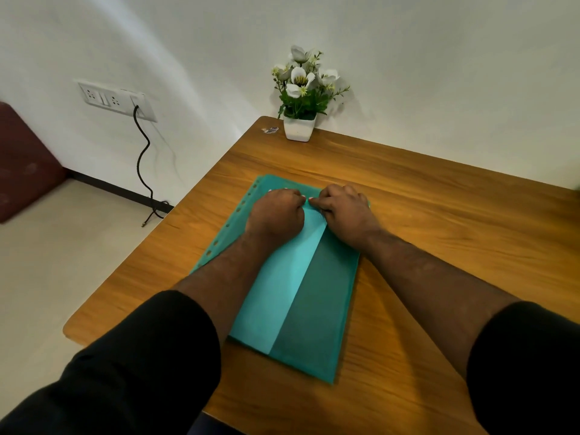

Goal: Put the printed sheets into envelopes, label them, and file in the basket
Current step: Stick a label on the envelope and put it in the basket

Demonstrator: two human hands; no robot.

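On the table (423, 233), right under my forearms, lies the green sleeve (314, 312), flat on the wood with its punched edge to my left and its far end pointing toward the wall. Inside it a paler sheet (282, 287) shows through the left part, its straight edge running lengthwise down the middle, while the right part looks darker. My left hand (276, 215) and right hand (348, 215) sit side by side at the far end of the sleeve, knuckles up, almost touching each other. Both have their fingers curled in and pinched together on the sleeve's top edge, thumb tips meeting near the middle; whether they grip the plastic alone or the sheet as well I cannot tell. My black sleeves are pushed up past the wrists. Beyond my hands, at the far corner of the table against the wall, stands a white pot (299, 128) of white flowers, with a small scrap (270, 130) just beside it. Off to the left, a socket (116, 100) on the wall has a black cable (142, 164) hanging to the floor.
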